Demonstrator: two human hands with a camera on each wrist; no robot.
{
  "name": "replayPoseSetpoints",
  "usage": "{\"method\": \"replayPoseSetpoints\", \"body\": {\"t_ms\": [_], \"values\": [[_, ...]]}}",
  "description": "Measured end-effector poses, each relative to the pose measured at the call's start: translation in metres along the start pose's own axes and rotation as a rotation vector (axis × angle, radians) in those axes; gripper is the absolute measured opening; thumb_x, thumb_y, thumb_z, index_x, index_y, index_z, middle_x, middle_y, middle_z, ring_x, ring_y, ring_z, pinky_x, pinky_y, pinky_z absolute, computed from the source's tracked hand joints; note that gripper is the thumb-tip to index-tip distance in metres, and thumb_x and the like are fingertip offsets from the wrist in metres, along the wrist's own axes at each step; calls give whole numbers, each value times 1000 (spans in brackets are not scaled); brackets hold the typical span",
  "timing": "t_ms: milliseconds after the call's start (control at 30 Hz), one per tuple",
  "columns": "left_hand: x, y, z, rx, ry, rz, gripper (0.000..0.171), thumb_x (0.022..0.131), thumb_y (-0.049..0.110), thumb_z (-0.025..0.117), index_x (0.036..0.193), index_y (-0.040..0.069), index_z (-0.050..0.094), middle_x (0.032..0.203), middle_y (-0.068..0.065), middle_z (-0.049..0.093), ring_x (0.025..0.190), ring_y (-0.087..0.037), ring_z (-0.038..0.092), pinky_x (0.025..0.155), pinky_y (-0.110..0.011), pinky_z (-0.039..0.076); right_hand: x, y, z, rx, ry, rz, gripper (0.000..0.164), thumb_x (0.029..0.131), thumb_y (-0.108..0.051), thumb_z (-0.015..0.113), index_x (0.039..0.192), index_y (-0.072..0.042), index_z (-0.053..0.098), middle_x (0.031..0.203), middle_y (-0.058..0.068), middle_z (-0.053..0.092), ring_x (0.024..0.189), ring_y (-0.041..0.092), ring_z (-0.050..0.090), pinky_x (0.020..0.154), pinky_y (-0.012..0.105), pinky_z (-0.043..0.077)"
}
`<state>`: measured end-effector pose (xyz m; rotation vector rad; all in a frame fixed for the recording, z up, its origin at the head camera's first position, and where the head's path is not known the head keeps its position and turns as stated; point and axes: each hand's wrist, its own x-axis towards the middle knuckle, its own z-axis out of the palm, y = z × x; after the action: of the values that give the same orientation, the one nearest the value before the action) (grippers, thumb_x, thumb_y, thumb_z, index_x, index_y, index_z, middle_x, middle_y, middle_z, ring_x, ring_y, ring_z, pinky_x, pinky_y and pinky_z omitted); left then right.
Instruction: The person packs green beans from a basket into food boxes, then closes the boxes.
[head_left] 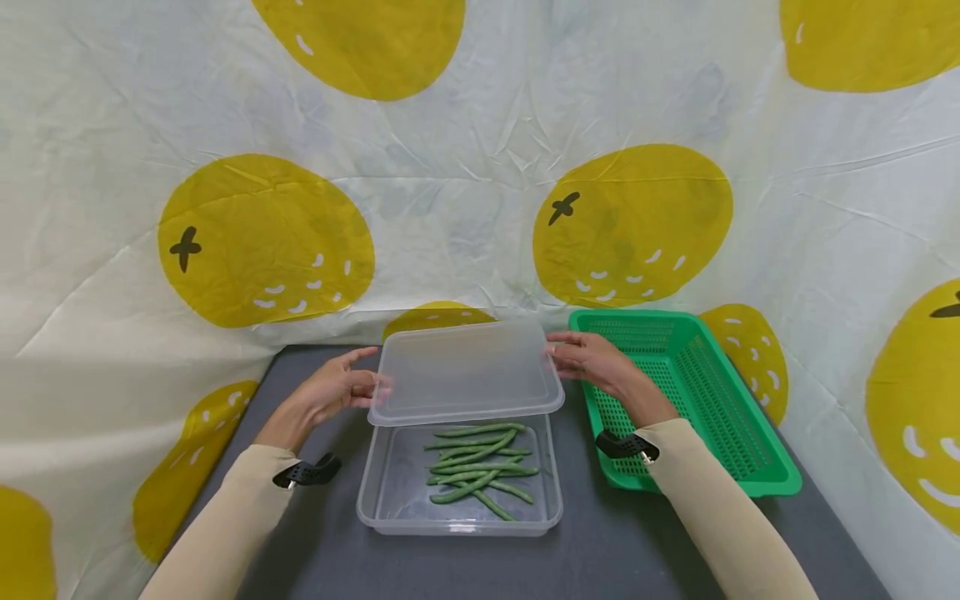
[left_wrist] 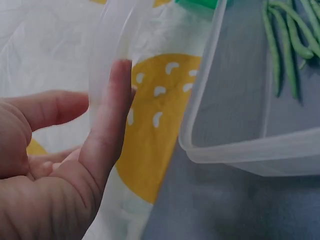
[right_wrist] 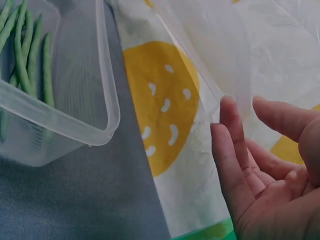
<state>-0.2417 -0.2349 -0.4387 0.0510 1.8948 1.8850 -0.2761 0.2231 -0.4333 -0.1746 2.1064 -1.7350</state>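
Observation:
A translucent plastic lid (head_left: 467,371) hangs tilted above the back part of a clear plastic container (head_left: 397,492). Several green beans (head_left: 480,468) lie on the container's floor. My left hand (head_left: 337,390) pinches the lid's left edge, with the thumb on one face and fingers on the other, as the left wrist view (left_wrist: 75,150) shows. At the opposite edge, my right hand (head_left: 596,364) pinches the lid between thumb and fingertips; in the right wrist view the lid (right_wrist: 215,45) reaches down between them. Both hands are raised off the table.
A green perforated basket (head_left: 750,417) stands to the right of the container, partly behind my right forearm. The dark grey table (head_left: 450,571) meets a white cloth with yellow fruit prints (head_left: 450,217) at the back and sides.

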Motion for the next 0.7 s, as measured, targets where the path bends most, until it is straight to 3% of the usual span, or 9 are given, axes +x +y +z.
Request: {"method": "replayPoseSetpoints", "body": {"t_ms": [133,333,500,700], "values": [[-6,-2,1,33,-12,-31,84,99,7,60,164,10,6,115,-12,73,89,-18,74,75,-31,60,2,-1,3,-58,20,2,63,102,-21,62,158,-10,34,127,15,65,91,17,69,90,41,57],[-11,-9,2,126,10,-66,81,100,11,60,164,11,10,103,-6,74,84,-16,72,73,-31,60,0,-3,7,-149,-46,17,75,98,-21,68,161,-15,28,107,11,70,81,22,72,75,38,60],[-17,-14,6,168,66,-77,65,102,13,59,159,7,28,102,-8,74,83,-18,71,71,-32,59,-5,0,13,-168,-83,32,69,98,-17,66,156,-4,31,101,13,70,77,23,72,70,36,60],[-24,-20,13,191,115,-76,59,101,11,58,154,1,35,102,-9,74,82,-20,73,67,-32,59,-10,4,25,-238,-81,22,56,99,-13,65,143,6,37,98,16,65,75,22,67,74,41,60]]}}
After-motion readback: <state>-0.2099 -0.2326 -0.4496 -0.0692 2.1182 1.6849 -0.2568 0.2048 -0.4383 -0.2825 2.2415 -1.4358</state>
